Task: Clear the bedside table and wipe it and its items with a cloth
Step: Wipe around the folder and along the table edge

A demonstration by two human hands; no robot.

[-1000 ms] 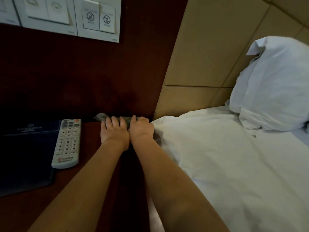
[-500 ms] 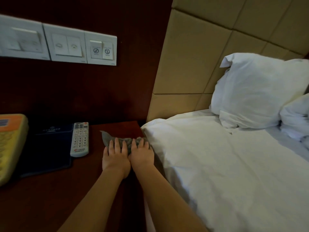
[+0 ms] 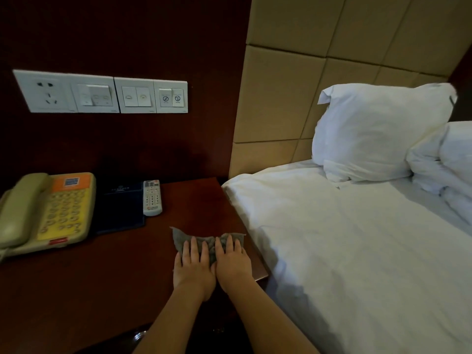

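Head view: left hand point(image 3: 194, 270), right hand point(image 3: 234, 264) press flat fingers point(image 3: 193, 249) on cloth point(image 3: 180, 240) stretched left-to-right across table point(image 3: 199, 200).

Both hands, left hand point(image 3: 193, 270) and right hand point(image 3: 233, 268), flat on cloth point(image 3: 212, 245), bedside table point(image 3: 102, 277).

Body in view: left hand point(image 3: 194, 270) and right hand point(image 3: 233, 265), both bare, at the bedside table point(image 3: 107, 290) right front corner. Forearms point(image 3: 176, 323) bare across the table's front edge. Nail detail unreadable.
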